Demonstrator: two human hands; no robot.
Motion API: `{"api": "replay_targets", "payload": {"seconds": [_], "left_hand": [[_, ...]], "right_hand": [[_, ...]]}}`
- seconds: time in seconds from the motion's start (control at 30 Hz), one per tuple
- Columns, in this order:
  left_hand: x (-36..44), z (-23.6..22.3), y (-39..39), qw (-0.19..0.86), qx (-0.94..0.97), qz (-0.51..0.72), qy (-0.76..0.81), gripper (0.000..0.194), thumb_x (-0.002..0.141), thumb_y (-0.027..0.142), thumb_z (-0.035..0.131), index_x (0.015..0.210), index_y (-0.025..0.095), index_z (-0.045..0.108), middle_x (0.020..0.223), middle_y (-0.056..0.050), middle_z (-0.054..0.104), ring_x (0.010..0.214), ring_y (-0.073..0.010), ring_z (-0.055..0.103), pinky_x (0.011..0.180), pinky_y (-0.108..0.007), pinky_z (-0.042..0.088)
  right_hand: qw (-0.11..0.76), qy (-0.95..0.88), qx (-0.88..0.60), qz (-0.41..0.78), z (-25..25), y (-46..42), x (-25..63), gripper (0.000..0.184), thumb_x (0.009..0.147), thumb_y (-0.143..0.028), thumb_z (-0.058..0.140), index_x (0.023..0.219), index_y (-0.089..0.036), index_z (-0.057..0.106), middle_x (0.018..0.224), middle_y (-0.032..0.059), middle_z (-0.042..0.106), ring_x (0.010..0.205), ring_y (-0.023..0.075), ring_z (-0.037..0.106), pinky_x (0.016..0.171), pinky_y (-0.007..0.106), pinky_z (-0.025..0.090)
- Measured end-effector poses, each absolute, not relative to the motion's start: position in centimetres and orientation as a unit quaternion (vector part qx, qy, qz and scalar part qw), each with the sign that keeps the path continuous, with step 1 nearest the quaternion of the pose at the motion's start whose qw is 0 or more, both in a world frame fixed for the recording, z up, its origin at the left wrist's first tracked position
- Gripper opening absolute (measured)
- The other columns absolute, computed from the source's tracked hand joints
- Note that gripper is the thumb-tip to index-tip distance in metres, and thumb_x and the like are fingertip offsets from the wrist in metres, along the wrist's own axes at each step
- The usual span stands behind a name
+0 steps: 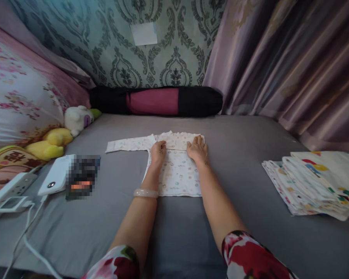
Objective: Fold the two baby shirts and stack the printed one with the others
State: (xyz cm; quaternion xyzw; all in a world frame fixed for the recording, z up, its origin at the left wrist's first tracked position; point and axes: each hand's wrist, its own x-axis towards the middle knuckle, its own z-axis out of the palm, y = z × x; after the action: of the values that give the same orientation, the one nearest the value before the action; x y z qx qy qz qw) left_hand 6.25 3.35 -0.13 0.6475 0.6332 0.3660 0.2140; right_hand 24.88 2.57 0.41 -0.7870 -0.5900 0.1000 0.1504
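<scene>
A small white patterned baby shirt (180,174) lies flat on the grey sheet in front of me. Its left sleeve stretches out sideways, while the right sleeve is folded across the chest. My left hand (158,153), with a pale bangle at the wrist, rests at the shirt's left side near the armpit; its fingers are curled in, and whatever is between them is hidden. My right hand (197,148) lies on the shirt's right edge over the folded sleeve, its fingers stretched out and spread.
A stack of folded patterned clothes (314,186) lies at the right. On the left are a power strip (14,190), a white power bank (56,176) with cables, a blurred-out item and plush toys (78,119). A black and maroon bag (154,101) lies along the wall.
</scene>
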Motion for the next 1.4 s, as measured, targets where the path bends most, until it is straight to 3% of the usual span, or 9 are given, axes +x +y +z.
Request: {"api": "replay_targets", "payload": {"seconds": [0.33,0.5,0.73,0.93,1.27,1.4], "left_hand": [[6.5,-0.1,3.4,0.18,0.675,0.331,0.634,0.038,0.087,0.014,0.045,0.116,0.015,0.069,0.116,-0.01,0.07,0.11,-0.0226,0.063,0.099,-0.031,0.045],[6.7,-0.4,3.4,0.148,0.704,0.304,0.625,0.04,0.086,0.01,0.041,0.117,0.013,0.067,0.118,-0.014,0.067,0.112,-0.0238,0.06,0.102,-0.035,0.043],[7.1,-0.5,3.2,0.114,0.716,0.301,0.619,0.042,0.083,0.005,0.042,0.116,0.014,0.066,0.115,-0.013,0.067,0.106,-0.0248,0.059,0.096,-0.037,0.044],[7.1,-0.5,3.2,0.098,0.73,0.282,0.614,0.037,0.085,0.006,0.041,0.111,0.016,0.066,0.113,-0.012,0.067,0.104,-0.0246,0.058,0.096,-0.038,0.041],[7.2,0.1,2.9,0.09,0.739,0.234,0.625,0.032,0.089,0.01,0.04,0.11,0.016,0.063,0.118,-0.011,0.065,0.111,-0.0232,0.055,0.099,-0.035,0.036],[7.4,0.6,2.2,0.092,0.721,0.214,0.653,0.028,0.09,0.017,0.043,0.11,0.018,0.063,0.128,-0.011,0.059,0.117,-0.0271,0.051,0.097,-0.039,0.039]], "right_hand": [[0.15,-0.576,-0.801,0.055,0.0,2.4,25.7,0.062,0.098,-0.037,0.028,0.148,-0.001,0.032,0.155,0.0215,0.03,0.142,0.0328,0.025,0.114,0.049,0.019],[0.096,-0.587,-0.801,0.069,0.8,2.8,25.9,0.064,0.098,-0.04,0.03,0.148,0.001,0.031,0.155,0.0242,0.028,0.142,0.034,0.026,0.113,0.049,0.02],[0.03,-0.693,-0.72,0.032,2.3,3.6,26.8,0.061,0.101,-0.041,0.022,0.151,-0.008,0.03,0.16,0.0164,0.019,0.148,0.0275,0.011,0.119,0.045,0.005],[0.026,-0.727,-0.683,0.074,0.8,4.8,28.0,0.064,0.1,-0.048,0.013,0.155,-0.016,0.023,0.161,0.0137,0.017,0.149,0.0274,0.009,0.119,0.046,0.011],[0.022,-0.725,-0.684,0.072,0.4,5.2,28.4,0.066,0.099,-0.051,0.012,0.155,-0.017,0.023,0.162,0.0117,0.017,0.149,0.0274,0.009,0.119,0.047,0.011],[0.02,-0.718,-0.69,0.087,1.2,4.9,27.6,0.065,0.1,-0.048,0.016,0.155,-0.015,0.023,0.162,0.0139,0.014,0.149,0.0285,0.009,0.118,0.05,0.012]]}}
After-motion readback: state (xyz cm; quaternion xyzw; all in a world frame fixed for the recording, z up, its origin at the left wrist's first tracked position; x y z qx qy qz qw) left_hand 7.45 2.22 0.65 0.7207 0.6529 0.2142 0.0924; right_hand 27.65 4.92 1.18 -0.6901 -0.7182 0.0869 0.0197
